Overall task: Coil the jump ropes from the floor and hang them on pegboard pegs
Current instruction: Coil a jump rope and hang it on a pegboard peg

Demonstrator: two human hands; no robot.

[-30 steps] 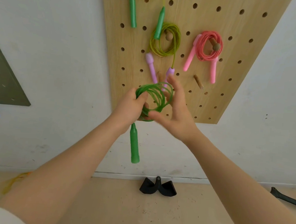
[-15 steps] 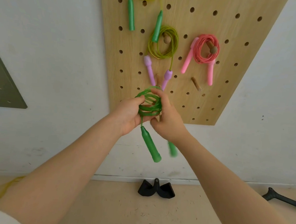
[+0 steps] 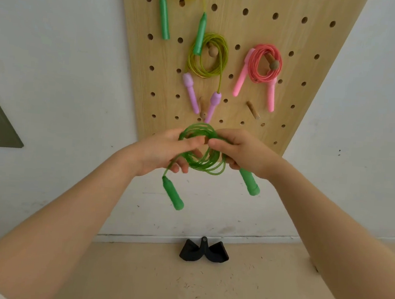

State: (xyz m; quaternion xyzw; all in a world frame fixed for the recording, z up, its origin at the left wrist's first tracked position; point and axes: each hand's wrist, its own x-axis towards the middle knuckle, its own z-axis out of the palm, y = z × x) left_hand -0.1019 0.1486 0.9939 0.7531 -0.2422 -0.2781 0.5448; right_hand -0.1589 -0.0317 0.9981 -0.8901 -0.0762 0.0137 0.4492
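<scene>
Two hands meet at the centre of the frame, both gripping a coiled green jump rope in front of the lower edge of the wooden pegboard. The left hand has its thumb laid across the coil's upper left and its fingers curled behind the loops. The right hand pinches the coil's upper right, thumb on the near side, fingers wrapped round the strands. One green handle dangles on a short length of cord below the left hand; the other green handle pokes out beneath the right hand.

Higher on the board, a yellow-green rope with purple handles hangs coiled on a peg, and a pink rope hangs coiled on another peg to its right. A yellow rope with green handles hangs from the top of the frame. A bare wooden peg sticks out below the pink rope. Low in the frame, a black object sits on the floor against the wall.
</scene>
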